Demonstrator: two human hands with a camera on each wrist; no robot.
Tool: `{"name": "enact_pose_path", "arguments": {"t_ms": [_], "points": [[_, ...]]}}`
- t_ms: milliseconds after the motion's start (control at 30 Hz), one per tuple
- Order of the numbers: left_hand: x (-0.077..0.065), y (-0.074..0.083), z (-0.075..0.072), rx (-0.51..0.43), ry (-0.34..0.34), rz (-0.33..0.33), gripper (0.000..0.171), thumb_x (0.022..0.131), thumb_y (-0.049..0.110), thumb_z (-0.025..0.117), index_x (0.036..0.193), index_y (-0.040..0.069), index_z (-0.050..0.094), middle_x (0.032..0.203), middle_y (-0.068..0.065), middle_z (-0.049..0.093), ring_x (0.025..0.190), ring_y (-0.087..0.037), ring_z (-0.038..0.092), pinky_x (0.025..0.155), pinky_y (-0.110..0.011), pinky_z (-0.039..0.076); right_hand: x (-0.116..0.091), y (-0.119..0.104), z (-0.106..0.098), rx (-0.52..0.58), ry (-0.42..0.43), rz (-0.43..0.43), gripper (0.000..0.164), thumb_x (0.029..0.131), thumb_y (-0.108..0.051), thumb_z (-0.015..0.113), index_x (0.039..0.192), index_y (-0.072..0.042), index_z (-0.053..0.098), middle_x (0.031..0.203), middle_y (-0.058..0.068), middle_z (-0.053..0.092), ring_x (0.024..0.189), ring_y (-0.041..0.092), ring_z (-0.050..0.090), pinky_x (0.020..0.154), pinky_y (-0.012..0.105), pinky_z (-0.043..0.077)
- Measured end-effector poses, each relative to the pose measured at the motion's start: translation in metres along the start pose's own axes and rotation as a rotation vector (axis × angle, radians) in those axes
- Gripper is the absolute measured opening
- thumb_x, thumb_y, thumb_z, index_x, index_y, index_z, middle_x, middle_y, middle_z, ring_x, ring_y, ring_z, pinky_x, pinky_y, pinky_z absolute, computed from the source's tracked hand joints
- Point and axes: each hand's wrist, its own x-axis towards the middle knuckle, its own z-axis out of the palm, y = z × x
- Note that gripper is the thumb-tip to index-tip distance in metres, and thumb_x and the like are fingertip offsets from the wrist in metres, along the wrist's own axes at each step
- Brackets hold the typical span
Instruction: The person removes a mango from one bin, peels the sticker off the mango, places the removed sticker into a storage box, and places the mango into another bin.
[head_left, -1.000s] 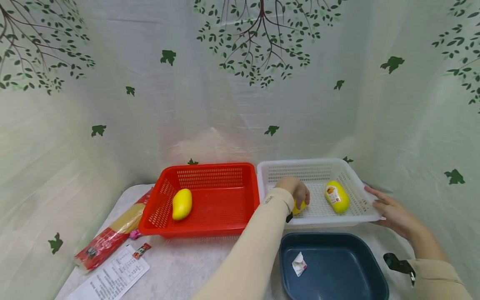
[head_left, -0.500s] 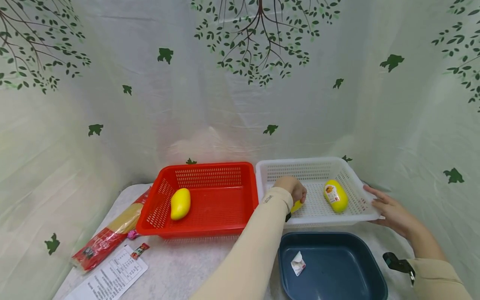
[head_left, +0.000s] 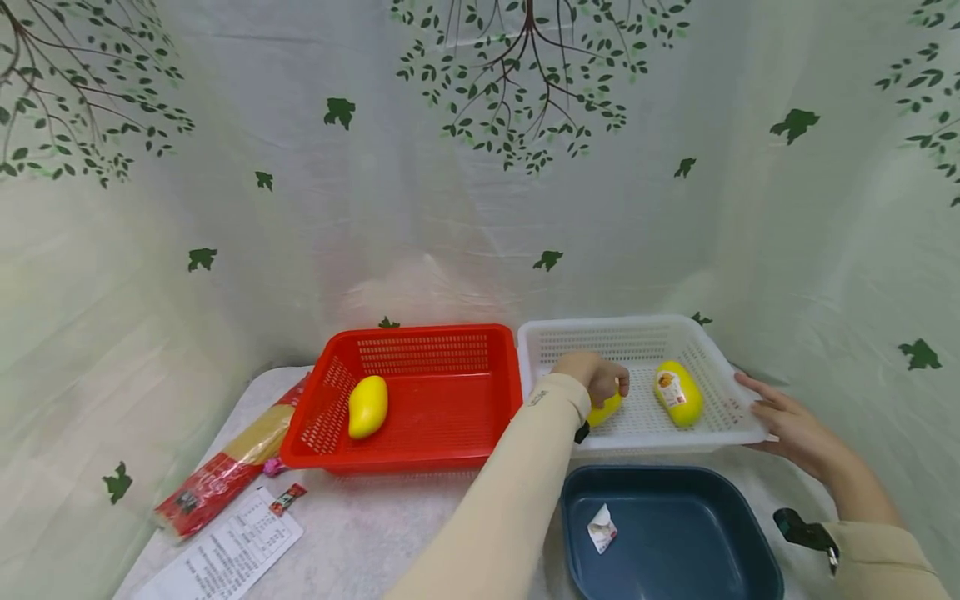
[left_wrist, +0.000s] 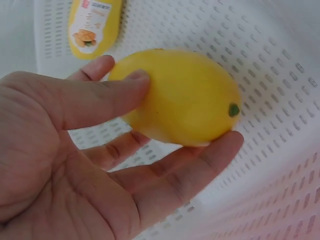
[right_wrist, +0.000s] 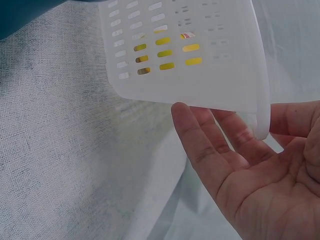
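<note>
The left hand [head_left: 594,377] pinches yellow fruit [left_wrist: 182,100], stem end [left_wrist: 234,110] leftward, toward the red basket [head_left: 405,462]; the right hand [head_left: 804,440] holds the white basket [head_left: 675,440].

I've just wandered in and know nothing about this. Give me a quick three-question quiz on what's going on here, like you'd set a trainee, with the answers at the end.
1. Multiple choice: what is the left hand holding?
A) a paper sheet
B) a yellow fruit
C) a candy wrapper

2. True or false: the right hand is resting inside the blue tray.

3. Count: how many things lie in the red basket?

Key
1: B.
2: False. The right hand touches the right end of the white basket.
3: One, a second fruit, also yellow.
</note>
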Motion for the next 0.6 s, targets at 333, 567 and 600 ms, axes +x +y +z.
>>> {"name": "enact_pose_path", "arguments": {"t_ms": [333,567,600], "points": [[-0.037,-0.005,-0.012,-0.372,-0.060,0.156,0.064,0.103,0.000,0.063,0.151,0.041,0.057,0.170,-0.003,0.036,0.113,-0.035,0.063,0.094,-0.050,0.065,-0.001,0.000,0.001,0.007,0.000,-0.006,0.062,0.119,-0.021,0.031,0.173,-0.017,0.002,0.168,0.042,0.010,0.109,0.004,0.059,0.098,0.049,0.063],[-0.060,-0.031,-0.012,-0.499,-0.025,0.351,0.067,0.101,0.002,0.062,0.161,0.029,0.046,0.158,-0.011,0.044,0.106,-0.033,0.067,0.097,-0.052,0.063,-0.002,0.001,0.001,0.018,-0.009,-0.025,0.062,0.119,-0.021,0.031,0.173,-0.019,0.001,0.167,0.042,0.010,0.108,0.002,0.059,0.095,0.042,0.064],[-0.062,-0.035,-0.012,-0.511,-0.019,0.367,0.068,0.101,0.003,0.062,0.161,0.028,0.046,0.155,-0.011,0.046,0.106,-0.032,0.067,0.097,-0.052,0.063,-0.003,0.001,0.002,0.018,-0.009,-0.025,0.062,0.119,-0.021,0.031,0.173,-0.019,0.001,0.166,0.042,0.011,0.107,0.002,0.059,0.094,0.041,0.064]]}}
